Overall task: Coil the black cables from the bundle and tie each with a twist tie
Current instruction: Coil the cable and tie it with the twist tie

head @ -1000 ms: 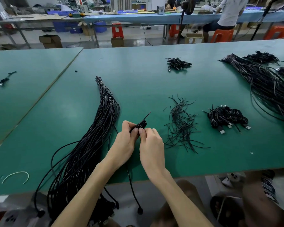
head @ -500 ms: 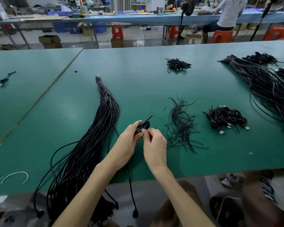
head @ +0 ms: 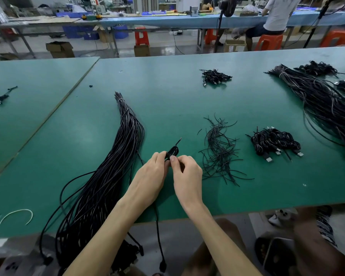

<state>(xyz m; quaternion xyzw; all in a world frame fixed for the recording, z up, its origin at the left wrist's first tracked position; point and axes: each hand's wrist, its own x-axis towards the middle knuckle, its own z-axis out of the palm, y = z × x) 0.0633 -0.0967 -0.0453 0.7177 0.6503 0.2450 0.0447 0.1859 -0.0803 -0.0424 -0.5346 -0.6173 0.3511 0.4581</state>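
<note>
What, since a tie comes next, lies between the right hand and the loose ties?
Nothing visible. The right hand, pinching the coil with the left hand, has only bare table between it and the ties just to its right. The tied cables lie beyond the ties.

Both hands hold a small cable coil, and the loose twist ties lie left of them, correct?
No. In the head view, the left hand and right hand do hold the cable coil, but the twist ties lie to their right.

Green worktable (head: 177, 92) fgnd; blue bench (head: 167, 20) bkgd w/ orange stools (head: 269, 41), cardboard boxes (head: 60, 49), grey floor (head: 84, 48).
</note>
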